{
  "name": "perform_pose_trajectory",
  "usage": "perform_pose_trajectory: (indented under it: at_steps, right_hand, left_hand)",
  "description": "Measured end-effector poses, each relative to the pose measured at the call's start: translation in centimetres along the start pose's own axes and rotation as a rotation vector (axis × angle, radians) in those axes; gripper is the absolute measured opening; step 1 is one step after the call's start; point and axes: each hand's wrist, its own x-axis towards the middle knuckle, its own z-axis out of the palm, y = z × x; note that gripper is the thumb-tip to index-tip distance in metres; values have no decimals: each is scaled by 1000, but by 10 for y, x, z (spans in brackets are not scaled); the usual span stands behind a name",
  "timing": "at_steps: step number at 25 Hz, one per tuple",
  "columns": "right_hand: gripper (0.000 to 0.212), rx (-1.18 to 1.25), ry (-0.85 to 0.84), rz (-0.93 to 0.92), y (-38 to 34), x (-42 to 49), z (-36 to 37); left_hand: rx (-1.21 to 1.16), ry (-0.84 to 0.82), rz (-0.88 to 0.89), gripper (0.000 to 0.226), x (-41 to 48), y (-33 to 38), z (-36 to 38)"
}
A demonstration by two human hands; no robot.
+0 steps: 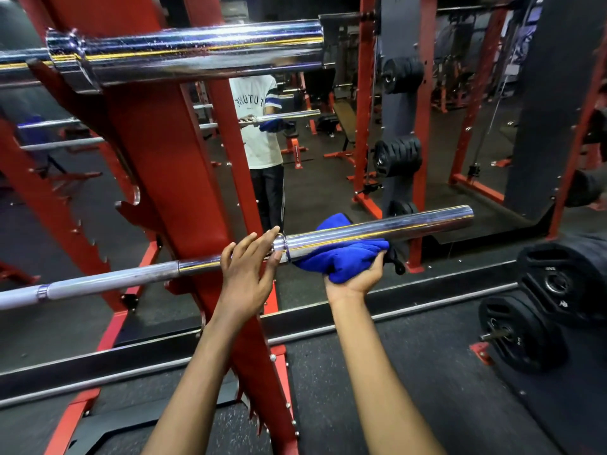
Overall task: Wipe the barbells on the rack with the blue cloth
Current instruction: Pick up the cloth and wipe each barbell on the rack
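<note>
1. Barbells on the rack: 2 real ones. That's the upper barbell [184, 50] at 11 o'clock and the lower barbell [394, 224] just past centre, toward 3 o'clock.
2. 1 blue cloth [345, 261], that's it.
3. Hands: 2, the left hand [246, 274] and the right hand [354, 277], both around 6 o'clock.
4. Plate piles on the floor at 4 o'clock: 2, the front plate pile [522, 336] and the back plate pile [565, 280]. Can't count single plates, too dark.
5. Plate stacks on the dark post at 1 o'clock: 3, the top stack [402, 74], the middle stack [397, 157] and the bottom stack [402, 208].
</note>
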Motion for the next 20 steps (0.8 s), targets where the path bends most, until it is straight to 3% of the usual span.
perform_pose_trajectory:
  at_steps: [2,6,10,16,20]
  right_hand:
    - [82,40,-74,25,-8,20,-9]
    - [51,-2,5,-42,-41,45,-20]
    - [91,5,-35,-147,-57,71,-27]
    - [72,-124,14,89,-17,17,-23]
    - [53,-207,45,-41,-43,31,-25]
  left_hand:
    - [11,5,-7,48,-1,1,0]
    - [31,15,-17,48,-2,4,1]
    - [66,29,-13,47,-3,8,1]
    - [71,58,-4,45,-4,9,3]
    - [51,39,-12,44,-4,6,2]
